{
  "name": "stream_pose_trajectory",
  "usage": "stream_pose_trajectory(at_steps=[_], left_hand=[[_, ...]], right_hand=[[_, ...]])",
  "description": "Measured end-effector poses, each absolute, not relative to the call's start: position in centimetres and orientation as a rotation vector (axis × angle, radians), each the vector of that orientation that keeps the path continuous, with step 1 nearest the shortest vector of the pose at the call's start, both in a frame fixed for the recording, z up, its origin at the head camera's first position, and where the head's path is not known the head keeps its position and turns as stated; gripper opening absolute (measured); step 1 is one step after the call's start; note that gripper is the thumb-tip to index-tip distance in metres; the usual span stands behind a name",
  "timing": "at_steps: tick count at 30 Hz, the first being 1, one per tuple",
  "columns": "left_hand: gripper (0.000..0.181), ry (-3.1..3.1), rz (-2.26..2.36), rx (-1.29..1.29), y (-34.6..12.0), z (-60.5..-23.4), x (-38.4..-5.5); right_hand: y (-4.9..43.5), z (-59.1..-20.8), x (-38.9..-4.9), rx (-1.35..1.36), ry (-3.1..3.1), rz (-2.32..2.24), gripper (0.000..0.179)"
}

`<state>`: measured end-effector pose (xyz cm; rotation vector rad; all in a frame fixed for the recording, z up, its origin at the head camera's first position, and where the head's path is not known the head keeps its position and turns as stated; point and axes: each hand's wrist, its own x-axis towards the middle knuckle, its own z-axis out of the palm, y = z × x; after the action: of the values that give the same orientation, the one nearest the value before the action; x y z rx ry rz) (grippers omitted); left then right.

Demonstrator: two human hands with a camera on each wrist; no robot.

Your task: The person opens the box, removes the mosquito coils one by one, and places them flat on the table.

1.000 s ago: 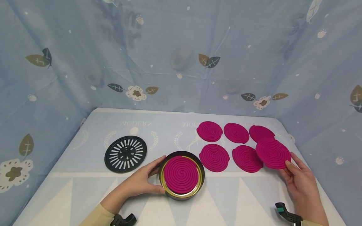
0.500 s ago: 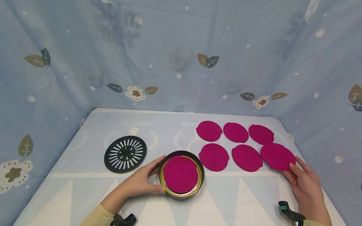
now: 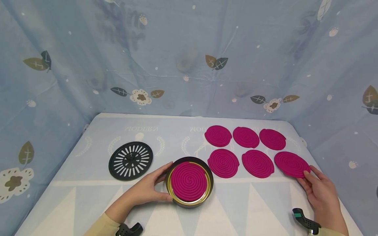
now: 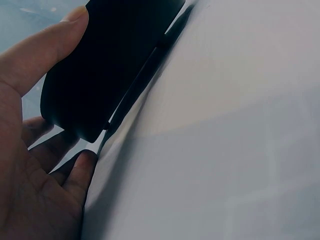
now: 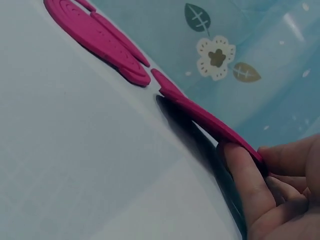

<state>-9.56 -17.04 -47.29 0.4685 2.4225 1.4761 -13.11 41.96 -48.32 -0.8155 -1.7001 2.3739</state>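
Note:
My left hand [image 3: 149, 188] grips the side of a round black tin [image 3: 210, 183] with a gold inside, thumb in front and fingers behind. Inside the tin lies a magenta spiral disc [image 3: 189, 181], looking like a coil or coaster. At the right, my right hand [image 3: 320, 190] pinches the near edge of another magenta spiral disc [image 3: 291, 164] between thumb and fingers. In the right wrist view this held disc [image 5: 215, 122] is tilted, its pinched edge raised over the table and its far end low. The tin's dark wall [image 4: 105, 65] fills much of the left wrist view.
Several magenta spiral discs lie in two rows at the back right, among them one beside the tin [image 3: 223, 163] and one nearest the held disc [image 3: 258, 164]. A black slotted lid [image 3: 131, 161] lies left of the tin. Patterned blue cloth [image 3: 189, 59] hangs behind the table.
My right hand has moved right and slightly down with its disc, which no longer overlaps the neighbouring discs in the head view and sits lower. The left hand and tin have stayed in place.

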Motion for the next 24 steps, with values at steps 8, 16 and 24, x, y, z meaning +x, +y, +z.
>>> stream_pose_trajectory(at_steps=[8,16,24], left_hand=[[0.114,2.412,1.493,0.482,-17.1,-47.2,-9.5],[0.115,2.405,1.501,0.482,-17.0,-47.1,-9.5],[0.115,2.410,1.495,0.485,-17.1,-47.3,-9.5]], right_hand=[[42.1,-48.2,-13.2,-0.771,-1.782,2.413,0.102],[42.6,-47.4,-13.0,-0.806,-1.956,2.332,0.101],[43.2,-46.7,-12.7,-0.868,-2.046,2.237,0.098]])
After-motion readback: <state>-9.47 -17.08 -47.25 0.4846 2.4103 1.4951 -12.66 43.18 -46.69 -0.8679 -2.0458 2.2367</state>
